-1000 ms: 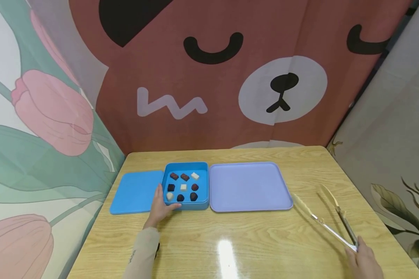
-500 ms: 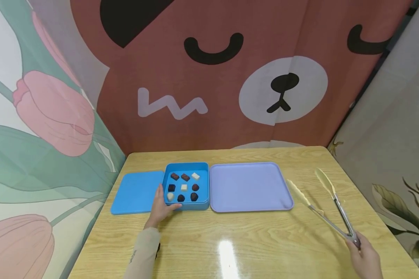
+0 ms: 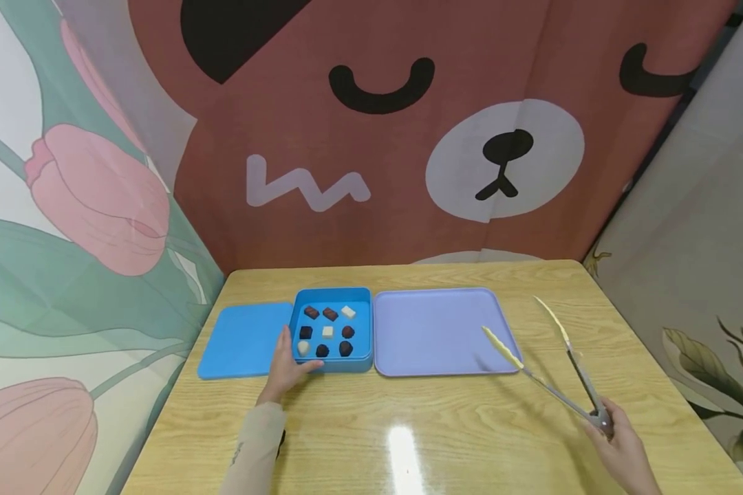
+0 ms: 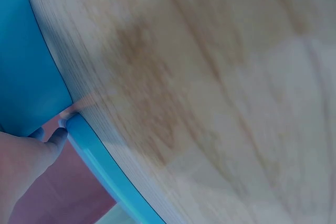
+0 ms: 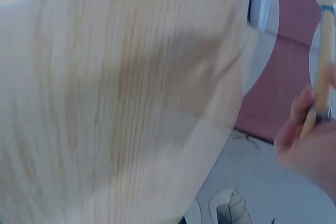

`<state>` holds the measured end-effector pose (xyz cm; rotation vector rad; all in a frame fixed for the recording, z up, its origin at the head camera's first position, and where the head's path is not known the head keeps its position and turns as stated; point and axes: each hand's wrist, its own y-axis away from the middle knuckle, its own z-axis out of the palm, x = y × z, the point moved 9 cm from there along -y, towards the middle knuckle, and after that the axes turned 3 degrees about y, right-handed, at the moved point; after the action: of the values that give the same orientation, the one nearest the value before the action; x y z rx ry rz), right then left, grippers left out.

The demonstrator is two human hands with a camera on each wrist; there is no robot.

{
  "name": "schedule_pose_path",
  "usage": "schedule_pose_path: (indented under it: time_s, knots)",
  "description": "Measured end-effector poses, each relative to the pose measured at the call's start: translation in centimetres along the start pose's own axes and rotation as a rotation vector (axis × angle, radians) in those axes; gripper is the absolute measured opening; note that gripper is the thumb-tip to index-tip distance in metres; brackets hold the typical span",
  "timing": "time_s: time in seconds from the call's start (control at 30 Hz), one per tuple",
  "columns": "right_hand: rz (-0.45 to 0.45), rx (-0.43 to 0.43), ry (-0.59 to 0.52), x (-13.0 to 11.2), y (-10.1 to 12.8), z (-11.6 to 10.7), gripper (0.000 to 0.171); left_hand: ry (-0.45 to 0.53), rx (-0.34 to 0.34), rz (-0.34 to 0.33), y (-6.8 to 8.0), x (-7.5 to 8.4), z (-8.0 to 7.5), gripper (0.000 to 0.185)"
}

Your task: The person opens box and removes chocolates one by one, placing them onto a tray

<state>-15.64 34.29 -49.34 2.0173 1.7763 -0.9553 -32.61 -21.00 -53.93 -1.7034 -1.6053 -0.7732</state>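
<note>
Tongs (image 3: 583,381) held raised over the table's right side, arms spread wide, left tip above the lilac tray (image 3: 433,333). Right hand (image 3: 625,443) curled firmly round them at the hinge end. Left hand (image 3: 285,368) at front-left corner of blue box (image 3: 340,367): fingers extended along its side, thumb spread out against the front wall. Wood-grain table (image 3: 446,426), glare near front; bear-print curtain (image 3: 322,237) behind, tulip-print cloth (image 3: 99,199) to the left. Box open-topped; I count nine chocolates (image 3: 327,333), three rows of three, dark and white. Blue lid (image 3: 244,340) lies flat just left of box, tray just right.
</note>
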Motion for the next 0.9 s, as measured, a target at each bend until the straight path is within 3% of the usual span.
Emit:
schedule_pose_path:
  time_s: [0.1,0.17,0.33,0.5,0.7,0.9]
  knots:
    - [0.039,-0.009,-0.004,-0.1,-0.2,0.5,0.071,-0.004,-0.003,0.002,-0.1,0.0,0.1,0.113]
    - [0.042,0.029,0.009,-0.3,-0.3,0.5,0.076,-0.006,-0.007,0.0,-0.2,0.0,0.1,0.114]
    - [0.021,0.155,0.08,-1.0,-0.6,0.0,0.067,-0.005,-0.009,-0.004,-0.2,0.0,0.2,0.114]
    - [0.052,0.17,0.092,-1.4,-1.0,0.4,0.062,-0.009,0.002,0.002,-0.1,0.1,0.0,0.114]
    - [-0.071,0.229,0.096,-3.0,-1.4,0.7,0.053,-0.016,0.017,0.024,0.0,0.1,0.0,0.114]
    - [-0.097,0.168,0.105,-3.7,-1.9,1.8,0.05,0.003,0.004,0.01,0.0,-0.1,-0.1,0.114]
